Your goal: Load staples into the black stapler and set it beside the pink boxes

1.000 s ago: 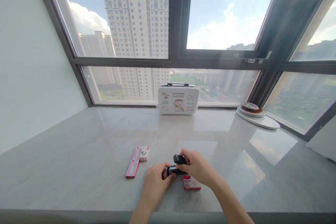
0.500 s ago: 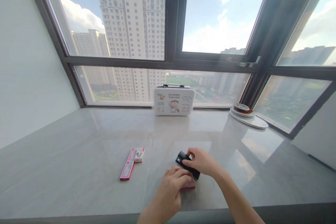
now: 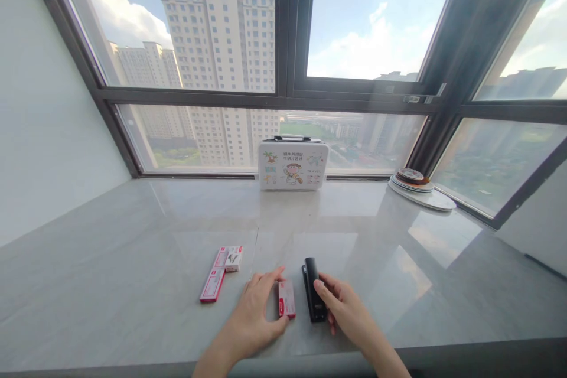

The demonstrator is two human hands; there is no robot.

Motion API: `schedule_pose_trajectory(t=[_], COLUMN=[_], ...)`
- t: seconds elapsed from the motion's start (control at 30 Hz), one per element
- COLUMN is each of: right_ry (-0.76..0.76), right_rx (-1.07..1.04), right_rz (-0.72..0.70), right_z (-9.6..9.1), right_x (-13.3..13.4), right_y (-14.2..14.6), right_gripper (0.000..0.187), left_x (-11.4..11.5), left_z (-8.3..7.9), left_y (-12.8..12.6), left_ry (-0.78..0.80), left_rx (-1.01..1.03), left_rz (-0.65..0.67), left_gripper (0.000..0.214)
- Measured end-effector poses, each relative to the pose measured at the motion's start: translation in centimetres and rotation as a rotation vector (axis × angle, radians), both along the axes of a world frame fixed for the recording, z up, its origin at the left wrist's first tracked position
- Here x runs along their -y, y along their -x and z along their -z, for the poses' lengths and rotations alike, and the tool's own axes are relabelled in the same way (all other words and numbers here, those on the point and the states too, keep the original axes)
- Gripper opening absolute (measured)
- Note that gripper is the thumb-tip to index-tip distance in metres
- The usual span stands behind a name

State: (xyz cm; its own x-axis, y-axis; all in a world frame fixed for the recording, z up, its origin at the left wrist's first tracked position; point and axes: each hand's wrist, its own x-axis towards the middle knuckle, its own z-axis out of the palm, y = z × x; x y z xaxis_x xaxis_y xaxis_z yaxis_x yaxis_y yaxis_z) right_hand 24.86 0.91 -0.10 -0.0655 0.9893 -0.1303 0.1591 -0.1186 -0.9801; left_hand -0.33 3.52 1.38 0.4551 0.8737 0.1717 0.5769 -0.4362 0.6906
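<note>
My right hand [image 3: 348, 306] is closed around a black stapler [image 3: 313, 292], its thumb along the side of the upper arm. To its left, my left hand [image 3: 254, 310] curves around a small red-and-white staple box [image 3: 286, 299], with the thumb at the near end and the fingertips at the far end. The stapler and this box stand a little apart. Left of my hands, two flat pink-and-white boxes [image 3: 212, 285] lie end to end in a line. Beside the farther one sits a small white box [image 3: 234, 258] with a dark stapler-like picture on top.
Against the window stands a white case [image 3: 292, 180] with cartoon prints and a black handle. A stack of round plates or boards [image 3: 420, 189] lies in the right corner. The glossy grey counter [image 3: 146, 307] ends at a front edge close to me.
My hands have moved apart. The stapler has turned from slanted to nearly straight ahead in my right hand. The small box, mostly covered before, now shows in my left hand, a little farther left.
</note>
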Motion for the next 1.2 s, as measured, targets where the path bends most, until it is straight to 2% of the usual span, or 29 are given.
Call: schedule_pose_trajectory(t=[0.13, 0.27, 0.37, 0.43, 0.47, 0.53, 0.6, 0.7, 0.8, 0.9, 1.03, 1.2], right_ry=[-0.028, -0.034, -0.016, -0.013, -0.021, -0.051, -0.076, -0.090, -0.103, -0.113, -0.075, -0.055], right_rx=[0.005, 0.014, 0.026, 0.054, 0.078, 0.135, 0.175, 0.193, 0.183, 0.159, 0.127, 0.075], right_rz=[0.040, 0.064, 0.118, 0.176, 0.200, 0.229, 0.229, 0.220, 0.204, 0.162, 0.119, 0.084], right_z=[0.1, 0.2, 0.3, 0.4, 0.4, 0.3, 0.3, 0.2, 0.2, 0.1, 0.3, 1.1], right_x=[-0.4, -0.6, -0.5, -0.3, -0.3, -0.2, -0.1, 0.0, 0.2, 0.3, 0.4, 0.3], right_y=[2.3, 2.8, 2.8, 2.8, 2.8, 2.8, 2.8, 2.7, 2.6, 2.4, 2.4, 2.6], right_gripper=[0.079, 0.079, 0.082, 0.083, 0.082, 0.078, 0.075, 0.072, 0.068, 0.065, 0.069, 0.072], left_x=[0.0, 0.3, 0.4, 0.1, -0.2, -0.7, -0.9, -0.3, 0.8, 1.3, 0.8, 0.3], left_z=[0.4, 0.0, -0.5, -0.4, -0.2, 0.6, 1.6, 2.9, 3.3, 2.7, 1.1, -1.3], left_y=[-0.9, -1.6, -0.9, 0.8, 2.1, 5.2, 8.2, 10.8, 10.8, 9.5, 7.2, 2.7], left_ry=[0.053, 0.054, -0.004, -0.112, -0.180, -0.325, -0.377, -0.379, -0.366, -0.291, -0.089, -0.033], left_rx=[0.038, 0.038, 0.080, 0.114, 0.113, 0.054, -0.098, -0.238, -0.246, -0.196, -0.100, 0.055], left_rz=[0.000, 0.000, -0.048, -0.201, -0.314, -0.534, -0.663, -0.624, -0.509, -0.369, -0.196, -0.076], left_gripper=[0.087, 0.086, 0.066, 0.042, 0.037, 0.039, 0.044, 0.043, 0.041, 0.034, 0.028, 0.044])
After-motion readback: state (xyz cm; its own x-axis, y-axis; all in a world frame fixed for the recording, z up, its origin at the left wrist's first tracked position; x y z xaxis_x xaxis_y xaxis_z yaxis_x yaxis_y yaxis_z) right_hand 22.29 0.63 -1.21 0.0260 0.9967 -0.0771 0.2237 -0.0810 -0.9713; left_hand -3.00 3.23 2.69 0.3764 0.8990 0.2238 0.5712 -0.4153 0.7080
